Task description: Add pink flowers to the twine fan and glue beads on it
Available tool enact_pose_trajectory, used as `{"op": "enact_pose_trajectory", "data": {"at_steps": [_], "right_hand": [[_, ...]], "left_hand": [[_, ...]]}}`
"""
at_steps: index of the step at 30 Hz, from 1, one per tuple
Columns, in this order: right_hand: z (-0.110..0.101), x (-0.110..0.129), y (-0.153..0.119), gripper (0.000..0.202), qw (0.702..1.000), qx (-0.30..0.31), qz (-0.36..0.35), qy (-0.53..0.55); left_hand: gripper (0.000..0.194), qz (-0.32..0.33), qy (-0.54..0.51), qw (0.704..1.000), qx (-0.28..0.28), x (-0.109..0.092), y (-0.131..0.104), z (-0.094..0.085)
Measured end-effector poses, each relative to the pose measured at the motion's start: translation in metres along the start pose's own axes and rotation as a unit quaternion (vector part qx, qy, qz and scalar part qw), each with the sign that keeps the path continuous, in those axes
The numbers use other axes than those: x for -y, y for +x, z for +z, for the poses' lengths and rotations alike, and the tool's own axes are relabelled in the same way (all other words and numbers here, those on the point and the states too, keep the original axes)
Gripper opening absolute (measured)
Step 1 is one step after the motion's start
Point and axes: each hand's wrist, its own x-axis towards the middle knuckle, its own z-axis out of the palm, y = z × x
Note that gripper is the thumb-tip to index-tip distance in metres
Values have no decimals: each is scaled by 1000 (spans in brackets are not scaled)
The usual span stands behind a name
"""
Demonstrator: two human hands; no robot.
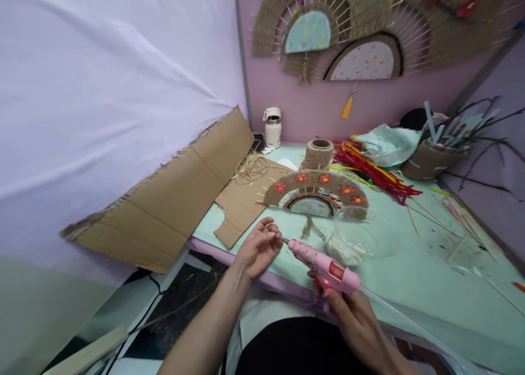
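Pink glue gun [324, 264]: in the right fingers, above the near edge of the surface [418, 276], nozzle aimed left, tip against or just beside the left fingertips.
Right hand [355, 317]: fingers wrapped around the handle.
Left hand [256, 252]: fingers loosely curled; cannot tell whether pinching anything.
Flowered fan [312, 185]: beyond both hands.

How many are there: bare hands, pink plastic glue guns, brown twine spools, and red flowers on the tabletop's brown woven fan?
Left hand, right hand: 2
Pink glue gun: 1
Brown twine spool: 1
Red flowers on woven fan: 5
Total: 9
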Motion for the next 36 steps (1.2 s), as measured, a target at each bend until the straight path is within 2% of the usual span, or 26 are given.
{"op": "enact_pose_trajectory", "data": {"at_steps": [14, 22, 36], "right_hand": [[1, -6, -3, 40, 999, -4, -34, -13], [0, -9, -4, 42, 999, 0, -19, -40], [1, -11, -5, 42, 1000, 7, 2, -16]], "left_hand": [[37, 11, 1, 1000, -1, 0, 0, -1], [38, 12, 8, 1000, 10, 1, -1, -1], [35, 14, -6, 1000, -6, 0, 0, 1]]}}
